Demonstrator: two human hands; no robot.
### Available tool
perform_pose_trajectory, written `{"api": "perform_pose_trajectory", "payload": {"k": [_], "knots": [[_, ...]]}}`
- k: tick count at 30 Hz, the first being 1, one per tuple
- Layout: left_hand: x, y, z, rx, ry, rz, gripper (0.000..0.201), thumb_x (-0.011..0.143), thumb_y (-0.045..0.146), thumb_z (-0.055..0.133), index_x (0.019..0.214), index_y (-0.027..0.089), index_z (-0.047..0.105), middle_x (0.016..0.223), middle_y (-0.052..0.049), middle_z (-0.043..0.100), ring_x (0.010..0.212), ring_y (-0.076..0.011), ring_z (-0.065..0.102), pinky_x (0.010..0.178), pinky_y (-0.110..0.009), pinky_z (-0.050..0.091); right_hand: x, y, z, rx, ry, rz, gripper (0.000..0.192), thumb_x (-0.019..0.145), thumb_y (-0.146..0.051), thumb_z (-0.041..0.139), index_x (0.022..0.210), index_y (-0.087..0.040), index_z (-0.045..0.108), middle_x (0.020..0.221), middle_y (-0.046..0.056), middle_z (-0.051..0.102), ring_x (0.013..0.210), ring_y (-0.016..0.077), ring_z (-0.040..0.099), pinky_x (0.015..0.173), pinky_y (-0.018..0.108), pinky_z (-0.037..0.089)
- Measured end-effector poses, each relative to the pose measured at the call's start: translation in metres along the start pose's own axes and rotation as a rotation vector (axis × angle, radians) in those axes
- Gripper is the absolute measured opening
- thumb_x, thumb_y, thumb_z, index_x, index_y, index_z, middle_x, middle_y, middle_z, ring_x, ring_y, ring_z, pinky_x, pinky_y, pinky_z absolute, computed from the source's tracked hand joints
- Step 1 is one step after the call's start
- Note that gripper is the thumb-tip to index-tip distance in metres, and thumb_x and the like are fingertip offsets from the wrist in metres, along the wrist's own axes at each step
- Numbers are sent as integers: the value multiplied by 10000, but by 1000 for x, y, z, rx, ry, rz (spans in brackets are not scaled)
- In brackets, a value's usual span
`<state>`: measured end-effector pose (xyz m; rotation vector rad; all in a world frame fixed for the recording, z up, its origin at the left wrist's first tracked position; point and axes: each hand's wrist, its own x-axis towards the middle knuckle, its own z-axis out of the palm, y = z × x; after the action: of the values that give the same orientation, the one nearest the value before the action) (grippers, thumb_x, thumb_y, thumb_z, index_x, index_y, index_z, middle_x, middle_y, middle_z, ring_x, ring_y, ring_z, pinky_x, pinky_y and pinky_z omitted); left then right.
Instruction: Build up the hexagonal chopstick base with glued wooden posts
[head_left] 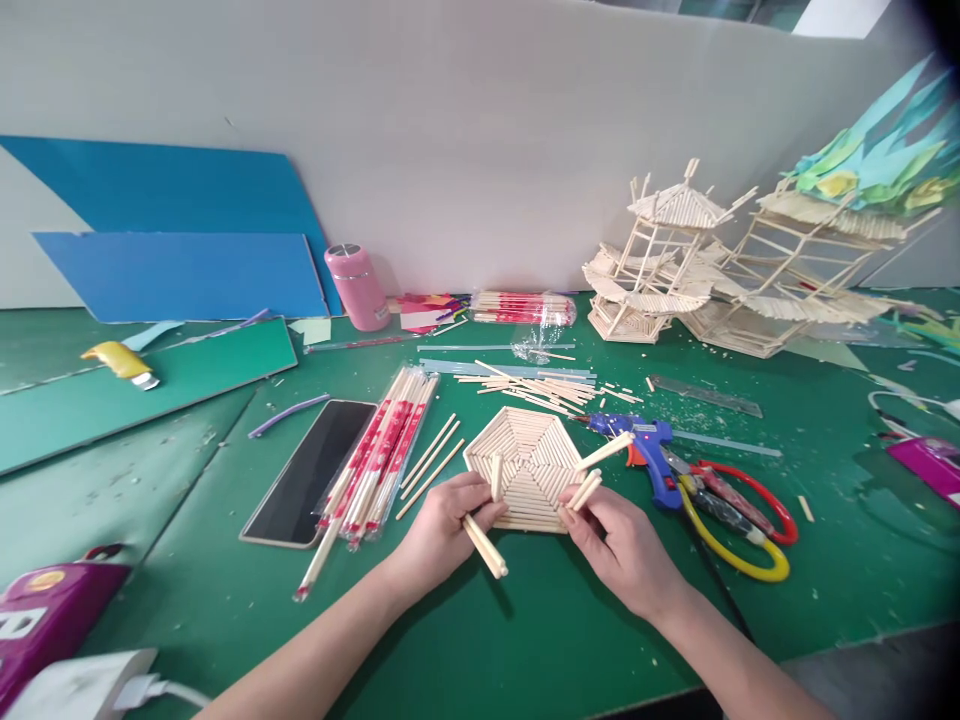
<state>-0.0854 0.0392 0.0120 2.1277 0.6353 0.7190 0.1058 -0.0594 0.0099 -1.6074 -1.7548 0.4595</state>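
- Your left hand (442,525) is closed on a pair of pale wooden sticks (484,546); its fingertips touch the near-left edge of the flat hexagonal panel of glued pale wooden sticks (529,465).
- Your right hand (622,545) pinches short pale stick pieces (586,490) at the panel's near-right edge.
- Judgement: keep the panel flat and steady; line each stick up before you let go.
- Just beyond your right hand: blue hot-glue gun (645,445), red-and-yellow-handled cutters (739,520).
- Beyond your left hand: red-printed wrapped chopsticks (379,455).
- Surface: green cutting mat (525,640), strewn with offcuts; a grey board stands behind it.
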Motion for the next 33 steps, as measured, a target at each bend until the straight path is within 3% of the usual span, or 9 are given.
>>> {"api": "perform_pose_trajectory", "payload": {"k": [24, 29, 33], "knots": [[3, 0, -2, -30, -89, -36, 230, 852, 214, 429, 739, 134, 614, 777, -69, 560, 708, -144, 538, 622, -237, 436, 5, 3, 5, -7, -2, 21, 206, 866, -222, 390, 743, -179, 550, 686, 27, 557, 656, 149, 532, 604, 252, 418], [2, -2, -3, -26, -92, -31, 217, 845, 220, 445, 739, 141, 617, 780, -61, 551, 764, -156, 547, 668, -242, 443, -13, -2, 4, -8, 111, 50, 150, 831, -244, 479, 952, -160, 510, 658, 3, 524, 569, 121, 501, 531, 225, 425], [2, -4, -3, -1, -101, -23, 194, 839, 221, 462, 788, 143, 632, 799, -62, 563, 765, -154, 546, 678, -244, 437, -28, -17, 12, -33, 199, 20, 80, 812, -210, 503, 877, -167, 520, 624, 0, 502, 577, 131, 492, 559, 256, 426]]}}
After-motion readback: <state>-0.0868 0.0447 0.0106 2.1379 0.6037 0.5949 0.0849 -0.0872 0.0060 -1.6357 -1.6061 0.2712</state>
